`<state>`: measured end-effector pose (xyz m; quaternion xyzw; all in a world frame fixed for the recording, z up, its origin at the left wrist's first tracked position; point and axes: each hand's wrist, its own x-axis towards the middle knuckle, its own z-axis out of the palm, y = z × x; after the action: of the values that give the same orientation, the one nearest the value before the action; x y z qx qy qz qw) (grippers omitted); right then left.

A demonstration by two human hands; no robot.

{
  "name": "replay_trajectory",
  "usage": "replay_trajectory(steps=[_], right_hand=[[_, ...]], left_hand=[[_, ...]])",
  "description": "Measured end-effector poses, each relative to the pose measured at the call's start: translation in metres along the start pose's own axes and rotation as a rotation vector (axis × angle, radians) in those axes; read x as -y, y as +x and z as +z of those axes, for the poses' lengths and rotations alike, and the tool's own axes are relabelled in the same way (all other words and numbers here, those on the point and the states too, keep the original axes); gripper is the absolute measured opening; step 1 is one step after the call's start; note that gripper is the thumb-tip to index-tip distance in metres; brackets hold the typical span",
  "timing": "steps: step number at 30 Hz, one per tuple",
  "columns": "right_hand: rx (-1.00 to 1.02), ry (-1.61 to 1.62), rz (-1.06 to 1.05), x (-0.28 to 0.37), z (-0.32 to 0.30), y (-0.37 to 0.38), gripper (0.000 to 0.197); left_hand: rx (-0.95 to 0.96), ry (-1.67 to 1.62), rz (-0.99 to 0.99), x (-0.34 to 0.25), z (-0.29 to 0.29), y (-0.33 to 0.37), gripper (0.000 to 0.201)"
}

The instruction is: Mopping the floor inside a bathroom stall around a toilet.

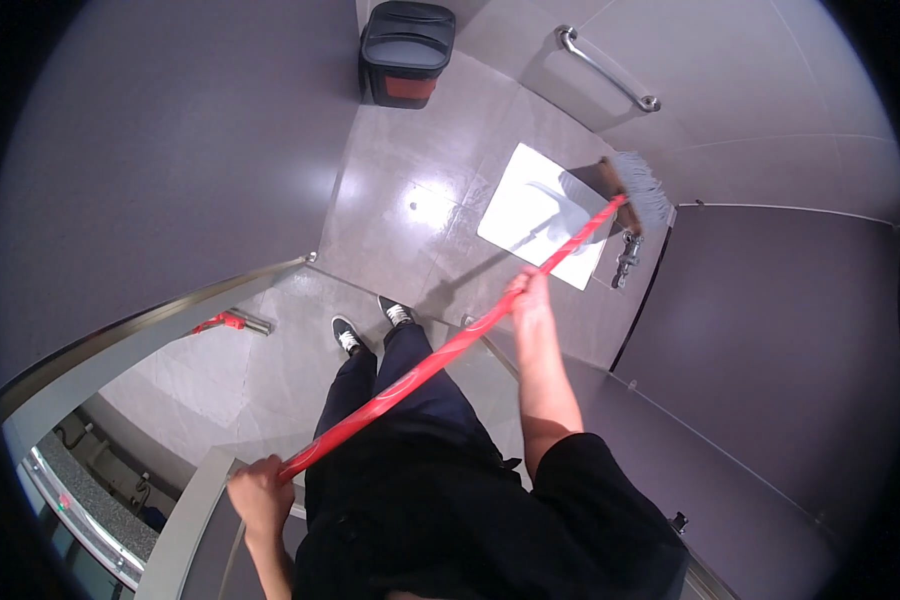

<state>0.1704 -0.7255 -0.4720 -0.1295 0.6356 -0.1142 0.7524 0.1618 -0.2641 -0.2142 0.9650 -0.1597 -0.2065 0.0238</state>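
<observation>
A long-handled broom with a red patterned handle runs diagonally across my body. My left hand is wrapped round its near end at the lower left. Farther up the handle, my right hand grips it in front of me. The brown broom head with grey bristles is at the far right, above the floor or against the wall; I cannot tell whether it touches. Below the handle lies a white squat toilet set in the tiled floor, partly crossed by the broom and its shadow.
A black lidded bin stands in the far corner. A metal grab bar is fixed to the far wall. Chrome pipework rises beside the toilet. Grey partitions enclose the stall; a red-and-metal tool shows at left.
</observation>
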Motion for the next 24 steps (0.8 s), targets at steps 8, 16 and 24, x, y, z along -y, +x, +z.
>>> replay_trajectory(steps=[8,16,24], right_hand=[[0.030,0.032,0.600,-0.217,0.010,0.009,0.029],[0.078,0.095,0.742,-0.197,0.020,-0.043,0.038],[0.198,0.073,0.394,-0.091,0.014,-0.035,0.041]], left_hand=[[0.157,0.419,-0.187,-0.022,-0.136,-0.062,0.013],[0.044,0.485,-0.215,0.043,-0.113,-0.086,0.011],[-0.092,0.175,-0.089,0.067,0.008,-0.046,0.021]])
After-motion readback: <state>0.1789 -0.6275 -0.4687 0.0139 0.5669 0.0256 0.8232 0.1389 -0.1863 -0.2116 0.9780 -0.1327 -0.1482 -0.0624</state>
